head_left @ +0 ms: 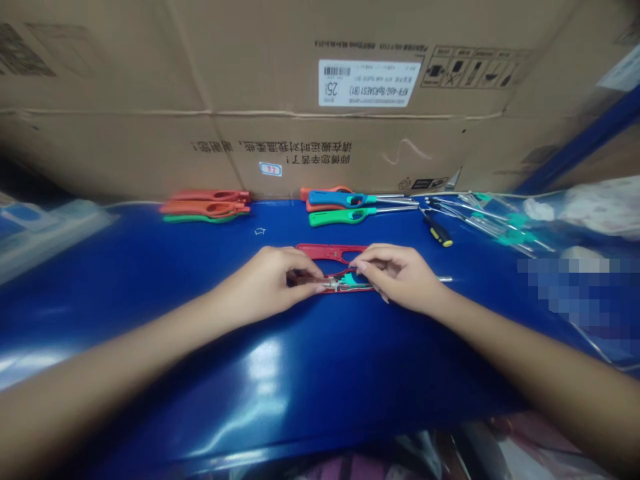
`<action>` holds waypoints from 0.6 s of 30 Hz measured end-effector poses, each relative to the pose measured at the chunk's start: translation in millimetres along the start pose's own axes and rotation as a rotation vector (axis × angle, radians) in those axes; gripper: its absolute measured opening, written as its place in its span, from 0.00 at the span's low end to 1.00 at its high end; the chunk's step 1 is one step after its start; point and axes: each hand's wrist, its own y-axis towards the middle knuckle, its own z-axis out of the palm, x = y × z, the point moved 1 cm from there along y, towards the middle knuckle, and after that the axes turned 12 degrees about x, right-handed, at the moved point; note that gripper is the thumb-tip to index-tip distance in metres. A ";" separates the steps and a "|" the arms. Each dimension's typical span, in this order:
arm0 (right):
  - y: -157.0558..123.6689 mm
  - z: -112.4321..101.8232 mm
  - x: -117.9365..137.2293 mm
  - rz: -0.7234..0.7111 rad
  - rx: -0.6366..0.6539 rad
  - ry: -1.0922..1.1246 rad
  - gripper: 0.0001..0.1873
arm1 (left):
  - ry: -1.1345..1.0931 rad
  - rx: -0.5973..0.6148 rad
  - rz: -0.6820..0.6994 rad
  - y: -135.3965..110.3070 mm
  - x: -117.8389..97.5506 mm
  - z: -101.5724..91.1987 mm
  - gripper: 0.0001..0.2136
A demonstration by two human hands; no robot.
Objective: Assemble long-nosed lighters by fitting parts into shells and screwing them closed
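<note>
Both my hands meet at the middle of a glossy blue table (150,300). My left hand (273,277) is closed, fingers pinching the left part of an opened red lighter body (345,285) with small teal and metal parts inside. My right hand (400,273) is closed too, fingertips pinched on the same body's inner parts from the right. A metal rod (445,279) sticks out to the right past my right hand. A separate red half shell (327,251) lies flat just behind my fingers.
Red, orange and green shells (207,205) are stacked at the back left. Blue, green and red long-nosed lighters (350,205) lie at the back centre. A black and yellow screwdriver (437,230) and bagged teal parts (495,223) sit right. A large cardboard box (300,93) walls the back.
</note>
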 end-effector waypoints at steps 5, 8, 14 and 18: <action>0.0 0.4 1.2 -0.016 0.005 -0.009 0.13 | 0.010 -0.004 -0.006 1.0 4.2 5.5 0.07; 0.0 -0.1 1.1 -0.011 0.013 -0.017 0.12 | 0.014 0.010 -0.022 1.4 6.6 6.5 0.07; -2.2 -7.5 7.2 -0.173 0.022 -0.279 0.05 | -0.004 0.008 -0.033 2.4 8.1 3.9 0.07; -4.5 -10.5 11.2 -0.285 0.161 -0.477 0.05 | -0.026 0.034 -0.020 2.4 9.6 3.4 0.07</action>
